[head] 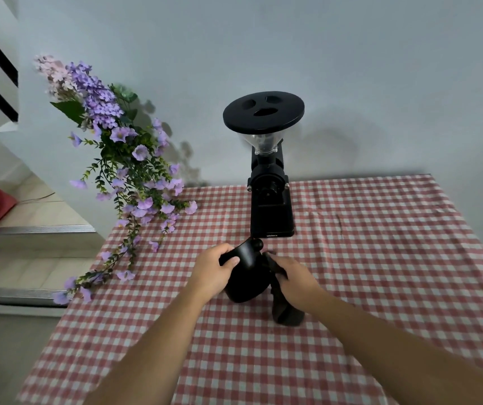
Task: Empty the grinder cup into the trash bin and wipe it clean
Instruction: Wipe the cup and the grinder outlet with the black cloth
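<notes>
Head view: left hand point(215, 268) closed around the black grinder cup point(246, 276), thumb across the near side, cup tilted and held just above the desk point(380, 258) with its red-and-white checked cover. Right hand point(295, 280) closed on a dark cloth point(285, 309), pressed against the cup's right side, loose end of the cloth hanging down toward the checked cover. Directly behind the hands, black coffee grinder point(269, 200) upright near the desk's far edge, round lid on a clear hopper. Purple artificial flowers point(123, 159) trailing over the desk's left corner. Pale wall behind; stair steps at left.
</notes>
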